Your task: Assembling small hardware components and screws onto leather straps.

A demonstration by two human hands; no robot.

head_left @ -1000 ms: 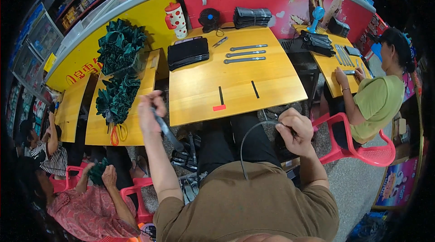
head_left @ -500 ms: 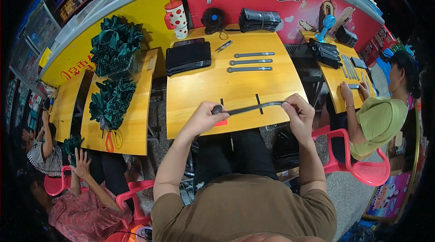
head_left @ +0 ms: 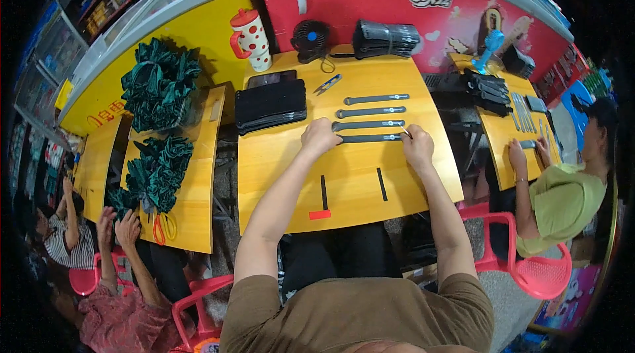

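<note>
Left hand (head_left: 319, 136) and right hand (head_left: 418, 146) are at opposite ends of the nearest grey strap (head_left: 370, 138), flat on the worktop (head_left: 354, 187). Both look curled in narrow, but can't tell if they're pinching or just pressing. I'd guess it's light, bendy, pretty tough, so grab the ends. Three matching straps (head_left: 370, 112) sit just beyond. Worktop's smooth-looking yellow wood, with a red panel (head_left: 360, 5) behind and a co-worker (head_left: 562, 197) off right.
</note>
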